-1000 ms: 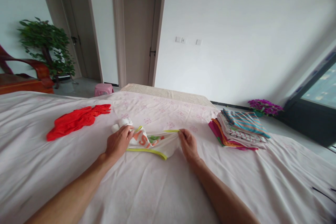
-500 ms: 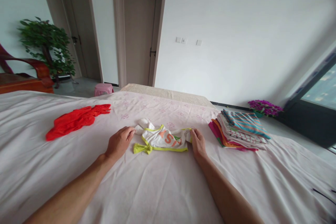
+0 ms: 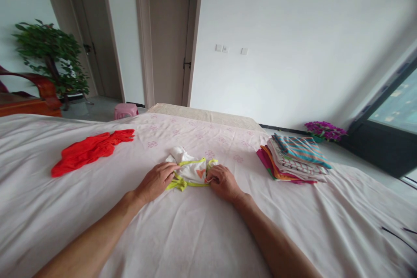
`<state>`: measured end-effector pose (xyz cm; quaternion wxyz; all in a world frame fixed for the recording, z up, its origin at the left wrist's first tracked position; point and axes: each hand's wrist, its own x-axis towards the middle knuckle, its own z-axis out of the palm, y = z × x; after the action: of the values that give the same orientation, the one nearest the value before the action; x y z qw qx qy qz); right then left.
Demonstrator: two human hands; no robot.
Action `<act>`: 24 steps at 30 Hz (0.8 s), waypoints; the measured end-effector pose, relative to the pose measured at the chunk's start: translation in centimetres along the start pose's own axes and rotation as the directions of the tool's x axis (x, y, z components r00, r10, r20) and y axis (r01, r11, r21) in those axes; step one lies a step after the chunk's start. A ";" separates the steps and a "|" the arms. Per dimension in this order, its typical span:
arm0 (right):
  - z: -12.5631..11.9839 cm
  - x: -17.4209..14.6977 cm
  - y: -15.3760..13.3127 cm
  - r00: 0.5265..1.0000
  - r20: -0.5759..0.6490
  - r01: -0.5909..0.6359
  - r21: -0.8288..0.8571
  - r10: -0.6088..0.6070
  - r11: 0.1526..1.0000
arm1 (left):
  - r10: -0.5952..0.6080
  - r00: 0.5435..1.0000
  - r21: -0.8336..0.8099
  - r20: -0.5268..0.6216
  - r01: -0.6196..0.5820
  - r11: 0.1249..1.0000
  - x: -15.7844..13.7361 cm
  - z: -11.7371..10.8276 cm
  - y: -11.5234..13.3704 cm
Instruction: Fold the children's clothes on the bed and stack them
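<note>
A small white shirt with yellow-green trim and an orange print lies crumpled on the bed, between my two hands. My left hand is closed at its left side, the fingers pressed together on the cloth. At the other side, my right hand has its curled fingers gripping the shirt's right end, which is folded in toward the middle. Part of the print is covered by that fold and by my fingers. A yellow-green bow lies at the shirt's near left corner.
A bright red garment lies bunched to the left on the pale bedsheet. To the right sits a stack of folded clothes, a striped one on top. A pink stool stands beyond the bed; dark cords show at the right.
My right hand has moved left, bringing the shirt's right end over its middle. My left hand has shifted slightly right onto the shirt. The view has turned a little to the right.
</note>
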<state>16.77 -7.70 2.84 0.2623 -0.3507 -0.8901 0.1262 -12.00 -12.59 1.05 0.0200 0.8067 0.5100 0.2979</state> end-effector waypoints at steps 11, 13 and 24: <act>-0.2 -0.1 1.5 0.978 -0.144 -0.095 0.349 0.153 0.932 | 0.039 0.989 0.036 -0.142 -0.034 0.999 0.0 0.0 0.0; -0.2 -0.2 1.8 0.966 -0.147 -0.144 0.368 0.210 0.919 | 0.033 0.991 0.040 -0.131 -0.028 0.999 0.1 0.1 -0.1; -0.3 -0.2 1.9 0.994 -0.092 0.070 0.171 -0.055 0.983 | -0.005 1.000 0.016 -0.020 0.005 1.000 0.0 0.5 -0.3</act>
<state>18.11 -6.45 2.19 0.3343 -0.3035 -0.8740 0.1796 -12.02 -12.35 0.53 0.0092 0.8026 0.5147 0.3015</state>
